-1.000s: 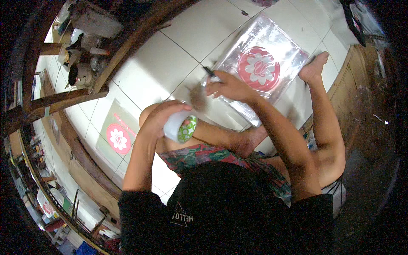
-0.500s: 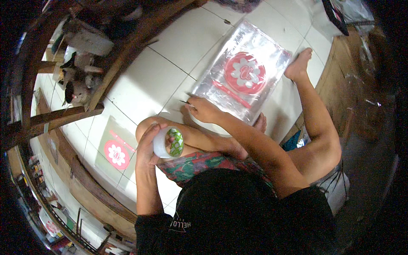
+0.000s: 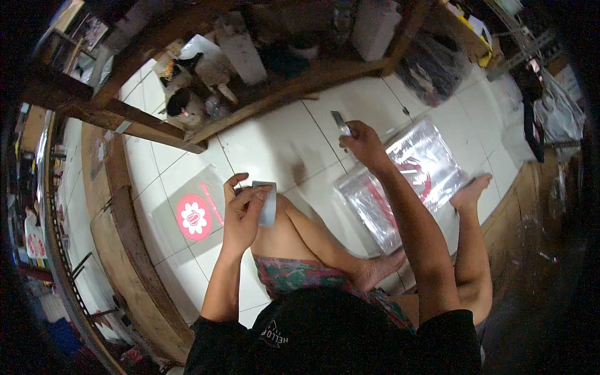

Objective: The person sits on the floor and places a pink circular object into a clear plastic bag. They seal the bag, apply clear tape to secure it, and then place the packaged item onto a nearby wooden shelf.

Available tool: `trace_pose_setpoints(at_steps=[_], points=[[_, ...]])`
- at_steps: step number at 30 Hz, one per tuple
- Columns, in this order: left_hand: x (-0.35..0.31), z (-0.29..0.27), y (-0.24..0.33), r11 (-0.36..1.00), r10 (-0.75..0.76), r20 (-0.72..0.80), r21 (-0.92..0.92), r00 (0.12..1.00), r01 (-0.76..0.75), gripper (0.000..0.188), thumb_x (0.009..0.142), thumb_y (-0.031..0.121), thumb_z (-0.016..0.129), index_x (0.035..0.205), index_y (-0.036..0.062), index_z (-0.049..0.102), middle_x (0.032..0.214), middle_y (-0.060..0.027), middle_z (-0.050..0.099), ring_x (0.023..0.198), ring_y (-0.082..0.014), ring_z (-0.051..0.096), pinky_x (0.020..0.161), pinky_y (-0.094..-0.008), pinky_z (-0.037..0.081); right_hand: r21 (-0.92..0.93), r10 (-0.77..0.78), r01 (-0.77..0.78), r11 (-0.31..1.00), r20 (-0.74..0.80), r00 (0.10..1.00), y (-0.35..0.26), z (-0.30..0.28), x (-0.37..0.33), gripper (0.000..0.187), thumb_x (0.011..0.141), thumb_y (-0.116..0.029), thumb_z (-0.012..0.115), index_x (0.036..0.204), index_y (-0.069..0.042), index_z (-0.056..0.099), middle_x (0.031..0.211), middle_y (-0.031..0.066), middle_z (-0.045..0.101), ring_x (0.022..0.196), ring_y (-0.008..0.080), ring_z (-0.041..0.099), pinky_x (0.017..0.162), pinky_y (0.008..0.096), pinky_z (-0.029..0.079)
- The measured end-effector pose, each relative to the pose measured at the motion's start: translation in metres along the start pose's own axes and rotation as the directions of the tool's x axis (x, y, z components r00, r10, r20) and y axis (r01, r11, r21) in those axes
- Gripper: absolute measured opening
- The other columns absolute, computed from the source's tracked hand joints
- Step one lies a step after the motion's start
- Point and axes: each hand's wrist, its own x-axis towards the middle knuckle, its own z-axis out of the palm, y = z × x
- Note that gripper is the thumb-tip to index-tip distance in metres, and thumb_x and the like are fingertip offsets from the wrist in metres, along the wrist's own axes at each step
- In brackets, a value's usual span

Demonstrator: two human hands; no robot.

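My left hand (image 3: 242, 215) is closed around a roll of wide tape (image 3: 267, 204), now turned edge-on above my bent knee, with the thumb across it and the index finger raised. Farther out and to the right, my right hand (image 3: 362, 144) pinches a small flat grey blade-like piece (image 3: 339, 120); its exact kind does not show. Beneath my right forearm lies a shiny stack of clear plastic bags (image 3: 437, 156) with a red print. Left of my left hand, a single clear bag (image 3: 169, 215) with a red and white flower print rests on the floor.
A wooden frame (image 3: 281, 109) with cluttered shelves runs along the far side. On the left stands a low wooden plank (image 3: 115, 206). Dark bundled plastic (image 3: 431, 72) sits at the far right. White floor tiles (image 3: 256, 140) spread between; my bare foot (image 3: 472, 190) is beside the stack.
The view has shifted and turned. My left hand has rotated the tape roll from face-on to edge-on. My right hand has lifted away from the stack's near-left corner, outward over the floor.
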Motion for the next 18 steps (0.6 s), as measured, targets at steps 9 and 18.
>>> trace_pose_setpoints(at_steps=[9, 18], points=[[0.026, -0.036, 0.013, 0.933, 0.328, -0.043, 0.169, 0.944, -0.317, 0.020, 0.094, 0.002, 0.053, 0.104, -0.0061, 0.067, 0.110, -0.0190, 0.067, 0.108, -0.0296, 0.063, 0.094, -0.0371, 0.049, -0.325, -0.461, 0.406, 0.854, -0.114, 0.880, -0.074, 0.065, 0.180, 0.036, 0.091, -0.023, 0.065, 0.117, 0.000, 0.059, 0.099, 0.0117, 0.067, 0.089, 0.0220, 0.064, 0.075, 0.0358, 0.052], [0.045, -0.023, 0.004, 0.952, 0.295, -0.130, 0.122, 0.947, -0.280, 0.022, 0.096, 0.007, 0.051, 0.107, -0.0043, 0.066, 0.102, -0.0171, 0.067, 0.095, -0.0246, 0.064, 0.087, -0.0323, 0.049, 0.198, -0.381, 0.349, 0.916, 0.151, 0.912, -0.047, 0.096, 0.001, 0.061, 0.086, -0.011, 0.069, 0.139, -0.002, 0.042, 0.133, 0.0144, 0.053, 0.123, 0.0247, 0.053, 0.100, 0.0348, 0.046]])
